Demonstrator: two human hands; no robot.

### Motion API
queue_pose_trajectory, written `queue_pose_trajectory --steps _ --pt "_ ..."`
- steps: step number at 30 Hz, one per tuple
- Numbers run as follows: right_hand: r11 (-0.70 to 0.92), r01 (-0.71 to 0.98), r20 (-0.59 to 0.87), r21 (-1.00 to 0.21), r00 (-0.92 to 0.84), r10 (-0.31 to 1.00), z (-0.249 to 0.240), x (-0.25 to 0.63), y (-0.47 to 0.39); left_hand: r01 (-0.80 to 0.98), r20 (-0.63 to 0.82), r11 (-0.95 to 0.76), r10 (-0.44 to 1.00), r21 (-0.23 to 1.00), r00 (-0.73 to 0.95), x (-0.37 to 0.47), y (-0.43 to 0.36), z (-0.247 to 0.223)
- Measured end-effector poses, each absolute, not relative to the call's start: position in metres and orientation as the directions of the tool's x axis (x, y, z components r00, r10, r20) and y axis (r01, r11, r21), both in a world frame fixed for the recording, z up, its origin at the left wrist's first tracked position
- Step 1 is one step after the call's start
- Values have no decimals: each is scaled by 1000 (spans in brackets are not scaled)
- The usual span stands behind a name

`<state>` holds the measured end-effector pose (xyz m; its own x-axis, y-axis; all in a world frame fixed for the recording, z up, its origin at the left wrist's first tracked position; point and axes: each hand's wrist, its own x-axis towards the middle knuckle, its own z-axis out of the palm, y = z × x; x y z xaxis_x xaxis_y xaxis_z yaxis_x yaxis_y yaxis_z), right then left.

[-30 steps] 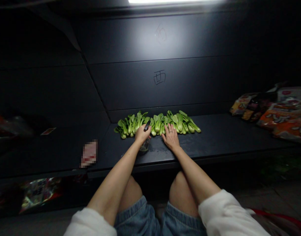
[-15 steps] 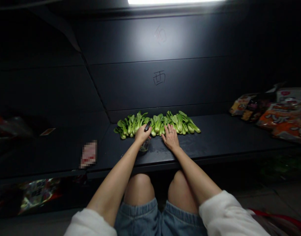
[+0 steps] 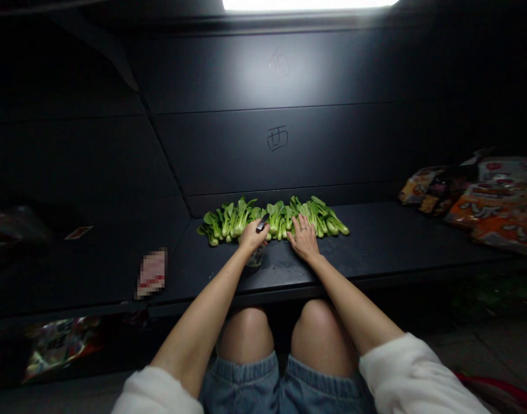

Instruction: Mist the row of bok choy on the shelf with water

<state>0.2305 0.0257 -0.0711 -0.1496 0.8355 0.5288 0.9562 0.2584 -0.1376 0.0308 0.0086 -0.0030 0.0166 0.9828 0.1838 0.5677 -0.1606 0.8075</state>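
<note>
A row of green bok choy lies side by side on the dark shelf, leaves toward the back panel and pale stems toward me. My left hand is closed around a clear spray bottle with a black top, held just in front of the row. Part of the bottle is hidden under the hand. Fingers apart, my right hand rests on the stems right of the middle and holds nothing.
Colourful snack bags are piled on the shelf at the right. A pixelated card and a small flat card lie to the left. More shiny packets sit on a lower level.
Both hands have shifted a little to the right along the bok choy. The spray bottle has moved along with my left hand.
</note>
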Motion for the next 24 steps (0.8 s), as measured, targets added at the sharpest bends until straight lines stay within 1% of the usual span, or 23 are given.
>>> queue_pose_trajectory --steps 6,13,17,24 --pt "159 980 516 -121 -75 854 -80 251 29 586 160 -139 987 799 16 38 11 -2" --pt "158 979 531 -127 -67 845 -86 252 30 552 148 -142 988 822 33 37 13 -4" --pt "149 980 544 -135 -52 838 -85 252 29 587 159 -161 986 793 56 40 13 -2" --pt "100 984 560 -149 1 829 -84 252 28 654 136 -134 990 745 48 44 11 3"
